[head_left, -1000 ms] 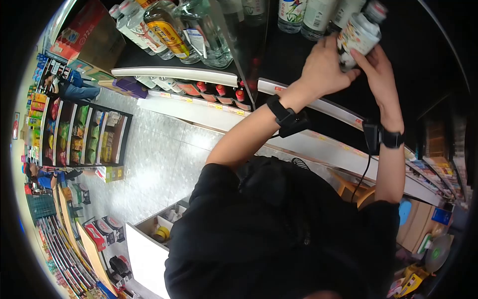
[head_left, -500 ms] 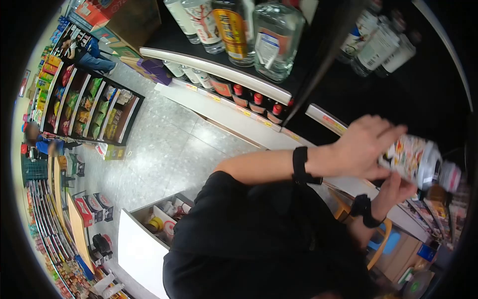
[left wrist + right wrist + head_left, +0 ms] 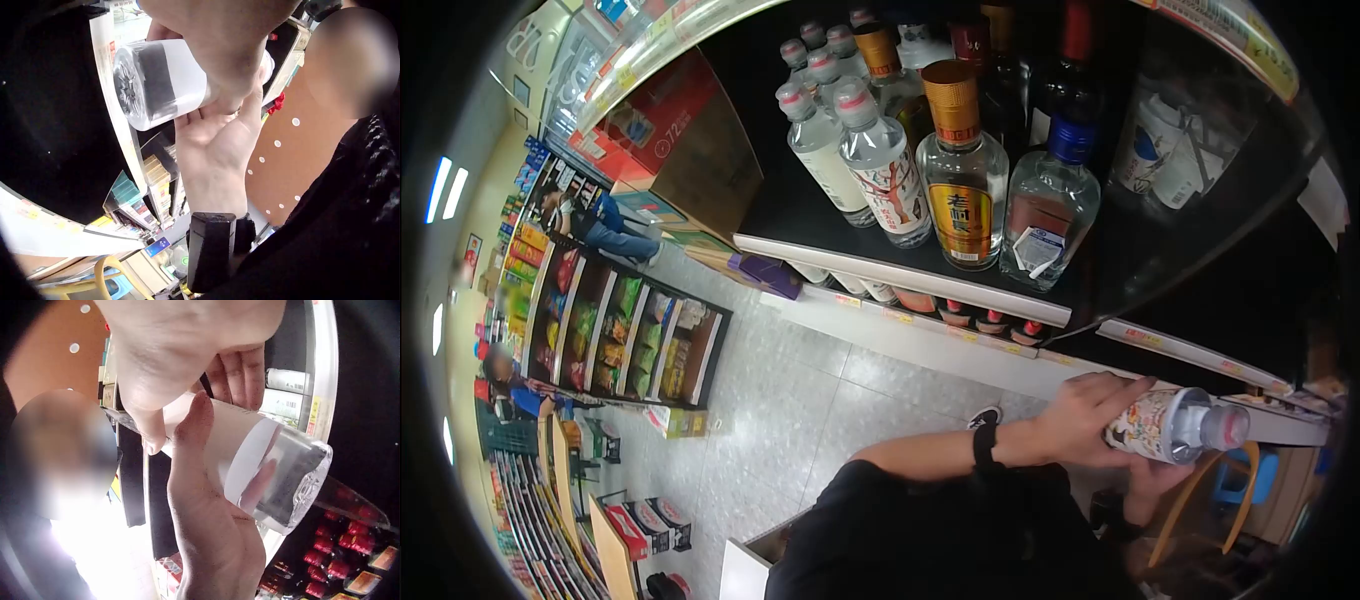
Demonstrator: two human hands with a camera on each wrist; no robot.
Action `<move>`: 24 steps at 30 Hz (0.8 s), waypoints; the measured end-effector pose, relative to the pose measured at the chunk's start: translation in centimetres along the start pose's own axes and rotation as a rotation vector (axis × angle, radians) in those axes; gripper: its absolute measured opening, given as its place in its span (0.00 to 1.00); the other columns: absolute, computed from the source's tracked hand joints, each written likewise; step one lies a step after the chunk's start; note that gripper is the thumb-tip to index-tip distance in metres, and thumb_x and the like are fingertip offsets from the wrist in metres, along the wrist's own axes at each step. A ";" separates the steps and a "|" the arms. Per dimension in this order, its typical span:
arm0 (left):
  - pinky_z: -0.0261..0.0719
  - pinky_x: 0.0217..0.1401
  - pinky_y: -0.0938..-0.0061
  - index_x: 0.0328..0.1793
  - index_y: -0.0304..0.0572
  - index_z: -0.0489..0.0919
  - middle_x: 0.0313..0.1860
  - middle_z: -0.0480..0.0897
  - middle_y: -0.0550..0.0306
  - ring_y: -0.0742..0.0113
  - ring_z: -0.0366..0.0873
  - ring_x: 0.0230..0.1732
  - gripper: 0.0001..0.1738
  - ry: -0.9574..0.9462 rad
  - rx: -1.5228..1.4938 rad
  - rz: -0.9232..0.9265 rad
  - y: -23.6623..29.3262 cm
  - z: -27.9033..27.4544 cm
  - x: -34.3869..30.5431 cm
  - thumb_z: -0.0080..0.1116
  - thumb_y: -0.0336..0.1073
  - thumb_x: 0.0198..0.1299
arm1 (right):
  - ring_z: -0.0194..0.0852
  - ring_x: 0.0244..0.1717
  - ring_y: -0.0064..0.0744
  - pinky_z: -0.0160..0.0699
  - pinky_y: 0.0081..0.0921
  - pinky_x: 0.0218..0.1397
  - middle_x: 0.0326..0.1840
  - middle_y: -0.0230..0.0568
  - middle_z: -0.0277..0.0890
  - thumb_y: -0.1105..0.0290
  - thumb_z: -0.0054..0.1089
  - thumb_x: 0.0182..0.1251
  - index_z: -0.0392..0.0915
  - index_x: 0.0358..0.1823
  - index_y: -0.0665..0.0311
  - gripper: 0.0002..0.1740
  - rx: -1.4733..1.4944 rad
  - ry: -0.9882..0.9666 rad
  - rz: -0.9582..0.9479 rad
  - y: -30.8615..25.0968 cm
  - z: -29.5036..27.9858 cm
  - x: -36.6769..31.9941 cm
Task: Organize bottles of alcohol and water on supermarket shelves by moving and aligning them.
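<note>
A clear plastic drink bottle (image 3: 1145,425) with a colourful printed label and a pink-topped cap lies tilted in front of the shelf, its cap to the right in the head view. My left hand (image 3: 1075,425) grips its body, thumb on one side in the right wrist view. Under the neck end, my right hand (image 3: 1155,480) holds the bottle too, and the left wrist view has its thumb close by the cap. The bottle's ridged base (image 3: 129,87) faces out past the hands. In the right wrist view, a plain white label side (image 3: 219,434) shows.
Several bottles stand on the black shelf (image 3: 785,240), among them a gold-capped one (image 3: 965,200) and a blue-capped one (image 3: 1050,215). A glossy divider borders them on the right. Red-capped bottles fill the shelf below. A wooden chair (image 3: 1250,500) stands at lower right.
Both hands have brought the bottle down from over the right shelf to in front of it, tipping the cap sideways. The head view has turned so the left shelf's bottles show more fully.
</note>
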State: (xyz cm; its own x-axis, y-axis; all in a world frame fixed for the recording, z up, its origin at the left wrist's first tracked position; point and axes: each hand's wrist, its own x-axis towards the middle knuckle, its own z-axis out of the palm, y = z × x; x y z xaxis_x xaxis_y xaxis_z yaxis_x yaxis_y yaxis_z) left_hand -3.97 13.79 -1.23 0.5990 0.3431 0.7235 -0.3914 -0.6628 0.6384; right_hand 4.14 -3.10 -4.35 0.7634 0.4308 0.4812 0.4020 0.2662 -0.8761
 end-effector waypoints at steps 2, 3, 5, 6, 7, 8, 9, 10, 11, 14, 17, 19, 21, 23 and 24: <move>0.80 0.35 0.63 0.65 0.29 0.76 0.32 0.80 0.49 0.52 0.81 0.31 0.50 -0.001 0.017 -0.008 -0.4 -1.0 -0.3 0.79 0.56 0.39 | 0.74 0.64 0.48 0.76 0.47 0.67 0.67 0.61 0.67 0.55 0.85 0.50 0.52 0.73 0.79 0.60 0.003 -0.036 0.013 0.3 0.6 -0.1; 0.79 0.34 0.64 0.66 0.29 0.76 0.32 0.80 0.49 0.52 0.80 0.31 0.51 0.005 0.039 -0.020 0.1 -2.1 -0.2 0.79 0.57 0.39 | 0.76 0.62 0.46 0.76 0.45 0.67 0.65 0.60 0.70 0.55 0.85 0.50 0.56 0.72 0.79 0.58 0.007 -0.083 0.029 -0.7 1.3 0.1; 0.79 0.33 0.65 0.66 0.29 0.76 0.32 0.80 0.50 0.53 0.80 0.30 0.51 0.037 0.073 -0.018 -0.3 -2.7 -0.5 0.79 0.58 0.40 | 0.78 0.60 0.43 0.77 0.40 0.64 0.61 0.57 0.76 0.58 0.84 0.52 0.66 0.66 0.80 0.48 0.026 -0.155 0.025 -1.2 2.0 1.2; 0.78 0.33 0.65 0.66 0.29 0.76 0.32 0.80 0.50 0.53 0.80 0.30 0.51 0.065 0.106 -0.021 -0.5 -3.6 -1.4 0.79 0.58 0.40 | 0.77 0.61 0.41 0.76 0.39 0.64 0.63 0.55 0.74 0.58 0.82 0.53 0.69 0.64 0.79 0.45 -0.084 -0.247 0.024 -1.2 2.6 0.6; 0.78 0.33 0.65 0.66 0.28 0.76 0.32 0.80 0.50 0.53 0.80 0.30 0.51 0.096 0.147 -0.031 -0.4 -4.1 -1.8 0.79 0.57 0.40 | 0.76 0.63 0.39 0.75 0.37 0.64 0.65 0.54 0.73 0.57 0.81 0.54 0.72 0.62 0.78 0.42 -0.187 -0.347 0.023 -1.2 2.9 0.9; 0.78 0.32 0.65 0.67 0.28 0.76 0.32 0.80 0.49 0.54 0.80 0.30 0.51 0.123 0.166 -0.044 -0.1 -4.3 -1.9 0.79 0.57 0.40 | 0.77 0.60 0.39 0.74 0.36 0.63 0.61 0.53 0.76 0.65 0.78 0.55 0.74 0.60 0.79 0.35 -0.279 -0.394 -0.052 -1.7 3.0 1.5; 0.78 0.32 0.65 0.67 0.28 0.76 0.32 0.80 0.49 0.54 0.80 0.30 0.51 0.131 0.193 -0.048 0.0 -4.8 -2.1 0.79 0.57 0.40 | 0.77 0.60 0.39 0.74 0.36 0.63 0.61 0.53 0.76 0.65 0.78 0.55 0.74 0.60 0.79 0.35 -0.256 -0.410 -0.056 -1.5 3.7 1.7; 0.79 0.33 0.65 0.67 0.28 0.76 0.33 0.80 0.49 0.54 0.81 0.31 0.51 0.159 0.210 -0.074 0.1 -5.3 -2.5 0.79 0.56 0.41 | 0.78 0.59 0.39 0.74 0.37 0.64 0.59 0.53 0.78 0.68 0.76 0.56 0.74 0.60 0.79 0.33 -0.202 -0.434 -0.043 -1.5 4.3 1.6; 0.79 0.34 0.65 0.67 0.28 0.76 0.33 0.81 0.48 0.53 0.81 0.31 0.51 0.186 0.228 -0.099 0.1 -5.9 -2.9 0.80 0.56 0.41 | 0.78 0.59 0.39 0.74 0.37 0.64 0.58 0.52 0.79 0.71 0.75 0.57 0.75 0.59 0.79 0.31 -0.147 -0.459 -0.030 -1.2 5.0 1.5; 0.81 0.39 0.65 0.66 0.29 0.76 0.38 0.83 0.46 0.50 0.83 0.36 0.50 0.201 0.295 -0.172 0.2 -7.9 -3.9 0.81 0.51 0.37 | 0.79 0.57 0.38 0.75 0.36 0.62 0.55 0.53 0.80 0.74 0.74 0.57 0.76 0.57 0.80 0.28 -0.114 -0.522 -0.021 -1.4 7.5 1.4; 0.82 0.42 0.64 0.65 0.31 0.77 0.41 0.84 0.45 0.48 0.84 0.39 0.49 0.282 0.374 -0.163 0.0 -10.6 -4.2 0.82 0.47 0.33 | 0.83 0.52 0.37 0.78 0.34 0.57 0.52 0.51 0.83 0.76 0.74 0.55 0.79 0.53 0.78 0.24 -0.109 -0.542 -0.069 -2.4 11.1 1.9; 0.83 0.44 0.65 0.64 0.30 0.78 0.45 0.85 0.44 0.49 0.85 0.42 0.48 0.310 0.424 -0.104 -0.2 -13.3 -4.3 0.83 0.44 0.33 | 0.87 0.44 0.50 0.82 0.35 0.48 0.43 0.52 0.86 0.70 0.73 0.55 0.83 0.47 0.72 0.19 -0.181 -0.532 -0.170 -3.0 13.7 2.1; 0.83 0.45 0.66 0.63 0.28 0.78 0.47 0.86 0.44 0.51 0.86 0.42 0.44 0.360 0.440 -0.099 -0.3 -15.9 -4.6 0.82 0.41 0.36 | 0.87 0.44 0.52 0.83 0.35 0.48 0.43 0.54 0.85 0.71 0.72 0.55 0.83 0.48 0.72 0.19 -0.185 -0.583 -0.191 -3.0 16.1 2.3; 0.83 0.45 0.67 0.61 0.27 0.78 0.50 0.86 0.43 0.53 0.86 0.42 0.40 0.396 0.452 -0.085 -0.9 -18.9 -5.0 0.81 0.37 0.40 | 0.87 0.45 0.52 0.83 0.35 0.48 0.43 0.53 0.85 0.71 0.72 0.55 0.83 0.49 0.72 0.20 -0.190 -0.634 -0.257 -4.0 19.6 2.5; 0.83 0.46 0.66 0.61 0.27 0.78 0.49 0.86 0.43 0.51 0.86 0.43 0.42 0.415 0.465 -0.087 -1.3 -20.5 -5.2 0.82 0.39 0.37 | 0.87 0.46 0.52 0.83 0.35 0.49 0.44 0.55 0.85 0.70 0.71 0.56 0.82 0.51 0.74 0.22 -0.189 -0.652 -0.290 -4.2 21.4 2.6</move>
State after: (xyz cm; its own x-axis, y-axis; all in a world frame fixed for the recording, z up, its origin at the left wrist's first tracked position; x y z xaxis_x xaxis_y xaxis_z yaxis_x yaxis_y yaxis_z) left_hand -20.90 26.58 -0.43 0.2572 0.5767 0.7754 0.0475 -0.8090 0.5859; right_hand -6.36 15.31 1.25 0.1813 0.8062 0.5632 0.6674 0.3198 -0.6726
